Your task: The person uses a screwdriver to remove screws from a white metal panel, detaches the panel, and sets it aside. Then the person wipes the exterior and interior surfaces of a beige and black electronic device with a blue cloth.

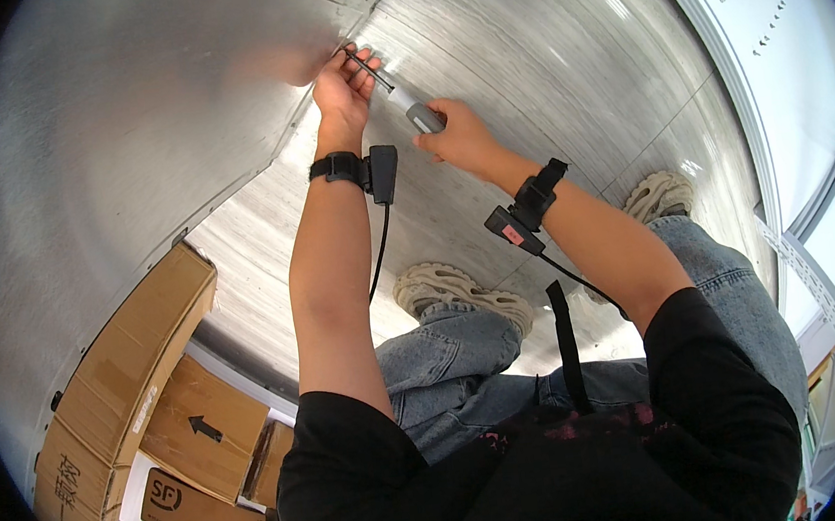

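Note:
In my right hand (464, 140) is a screwdriver (423, 117) with a thick grey handle and a long dark shaft. Its shaft points up and left, toward the lower edge of a large grey metal panel (152, 115). My left hand (339, 92) is at the shaft's tip, palm turned up, with the fingers curled close around the end. Anything small between those fingertips is too hidden to make out, and so is where the tip meets the panel edge.
Light wood-look floor (519, 60) lies under my hands. Cardboard boxes (202, 422) stand on a shelf at the lower left. White panels (768, 36) line the right side. My shoes (466, 291) rest below my forearms, and black cables run from both wrist straps.

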